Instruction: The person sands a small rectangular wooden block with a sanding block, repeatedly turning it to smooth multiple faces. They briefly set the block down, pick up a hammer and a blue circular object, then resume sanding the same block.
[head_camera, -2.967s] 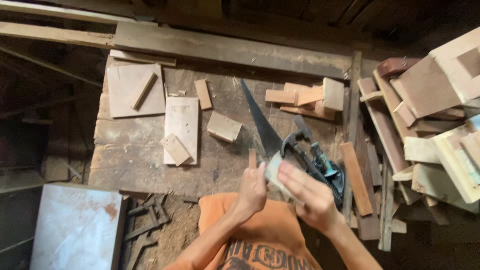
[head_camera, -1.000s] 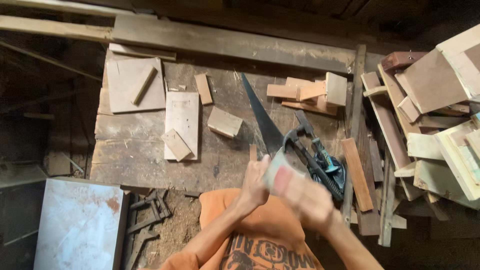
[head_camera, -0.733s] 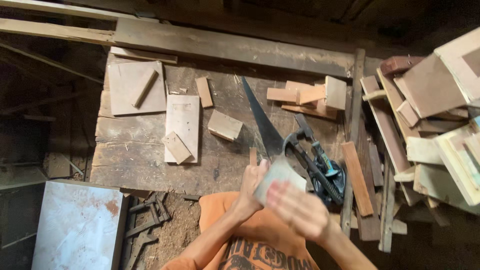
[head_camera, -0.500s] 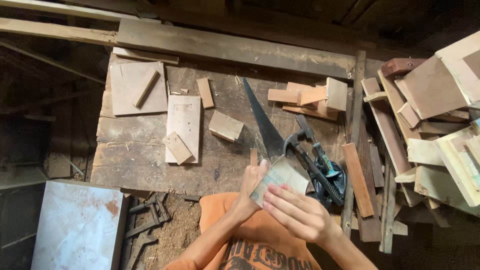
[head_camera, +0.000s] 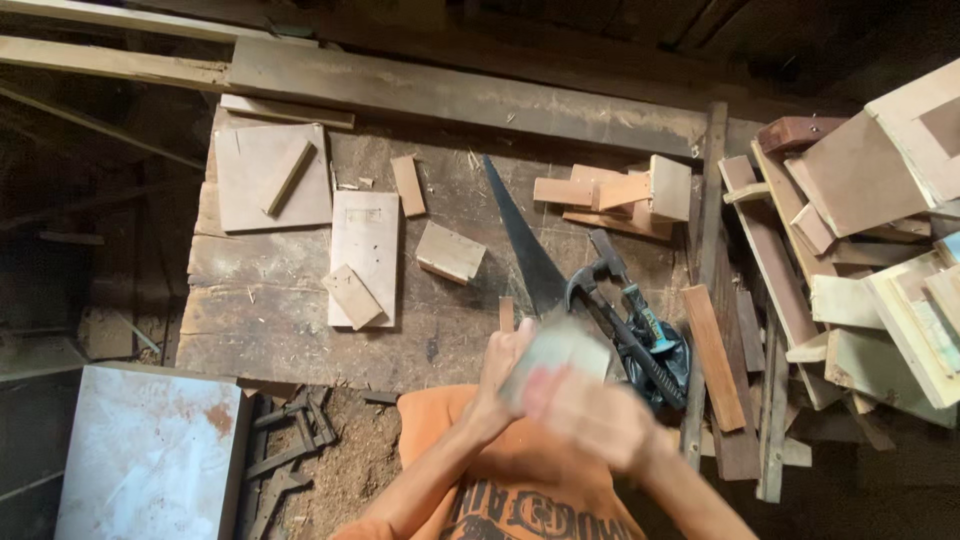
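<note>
Seen from above, a person in an orange printed shirt stands at the near edge of a worn, dusty wooden table (head_camera: 260, 310). The left hand (head_camera: 505, 375) has its grip clamped around the left end of a small pale rectangular wooden block (head_camera: 557, 350), lifting it clear of the table just in front of the chest, likely so its face is open to the other hand. The right hand (head_camera: 590, 415) is heavily blurred with motion and lies against the block's lower right side; whether its grip is closed on anything cannot be told. Just beyond the block, past the left grip, lies a dark-bladed handsaw (head_camera: 520, 240) with its tip pointing away. Immediately right of both grips lie a black claw hammer (head_camera: 625, 335) and a teal-handled tool (head_camera: 645, 320), close by. Further left of the grip, flat offcuts rest on the table, among them a tall pale plywood panel (head_camera: 365, 240) and a small square wood block (head_camera: 450, 252). Far right, a heap of scrap boards (head_camera: 860, 260) is piled.
</note>
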